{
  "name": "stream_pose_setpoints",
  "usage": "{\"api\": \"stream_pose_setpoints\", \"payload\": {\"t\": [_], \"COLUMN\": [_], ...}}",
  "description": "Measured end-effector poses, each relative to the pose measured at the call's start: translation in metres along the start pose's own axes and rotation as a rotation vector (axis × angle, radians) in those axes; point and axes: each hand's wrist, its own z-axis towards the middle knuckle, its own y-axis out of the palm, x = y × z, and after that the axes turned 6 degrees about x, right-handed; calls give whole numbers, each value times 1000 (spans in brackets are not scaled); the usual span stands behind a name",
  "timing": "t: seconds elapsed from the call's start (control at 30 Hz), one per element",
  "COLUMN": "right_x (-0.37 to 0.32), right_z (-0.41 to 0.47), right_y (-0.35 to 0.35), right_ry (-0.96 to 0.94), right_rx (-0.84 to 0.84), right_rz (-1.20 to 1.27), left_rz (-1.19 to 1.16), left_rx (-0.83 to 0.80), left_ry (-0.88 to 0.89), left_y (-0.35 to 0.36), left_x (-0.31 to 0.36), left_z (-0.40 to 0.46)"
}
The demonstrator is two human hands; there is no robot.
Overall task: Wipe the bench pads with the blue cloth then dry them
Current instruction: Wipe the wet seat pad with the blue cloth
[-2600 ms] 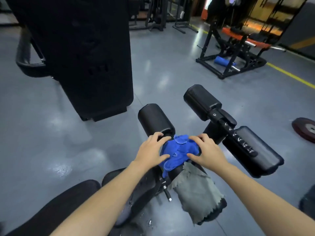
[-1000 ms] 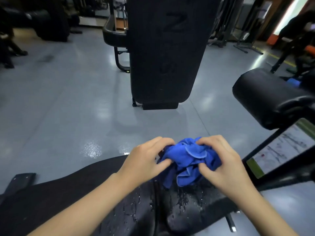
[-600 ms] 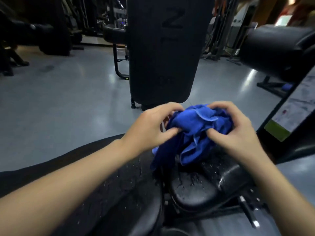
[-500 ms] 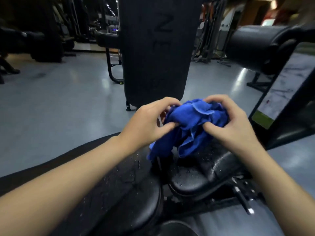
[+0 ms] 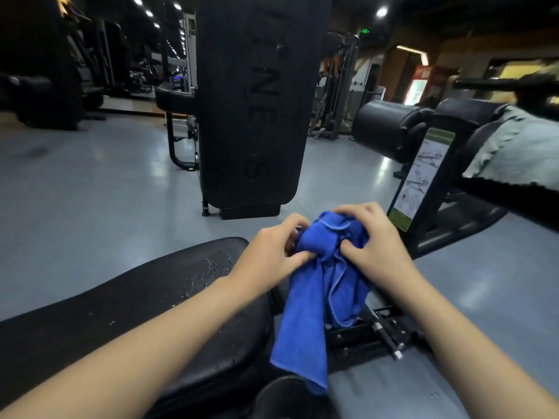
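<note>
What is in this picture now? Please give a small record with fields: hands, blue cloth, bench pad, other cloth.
left hand: left hand grips the blue cloth at its top
right hand: right hand grips the same bunched top
blue cloth: held up, its lower part hangs down over the gap beside the pad
bench pad: black bench pad, water drops on it
other cloth: grey cloth draped over a pad at far right
</note>
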Motion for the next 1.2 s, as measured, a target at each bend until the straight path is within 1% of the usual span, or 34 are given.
{"api": "stream_pose_setpoints", "payload": {"t": [0.13,0.23,0.3,0.37,0.43,0.53,0.67,0.77,0.83,1.0,1.2], "right_x": [45,62,62,58,53,48,55,64,68,74,78], "right_z": [-12,-36,-49,-59,-63,-61,-57,-52,-43,-15,27], "right_y": [52,82,94,103,115,134,146,148,149,157,189], "right_ry": [112,123,88,22,-19,-65,-171,-219,-264,-379,-411], "right_rx": [-106,-127,-102,-144,-199,-228,-278,-312,-337,-406,-457], "right_rz": [-185,-208,-223,-368,-493,-619,-781,-832,-850,-840,-828], "left_rz": [48,72,78,157,232,284,373,443,467,433,418], "left_rx": [-69,-104,-101,-117,-126,-137,-104,-89,-90,-128,-157], "left_ry": [-168,-238,-190,-98,-46,-39,-40,-97,-100,-74,-67], "left_y": [35,52,55,51,42,29,11,2,-2,-3,0], "left_x": [-44,-68,-80,-87,-91,-96,-104,-110,-114,-119,-133], "left_z": [-12,-20,-22,-26,-34,-55,-90,-110,-113,-109,-109]}}
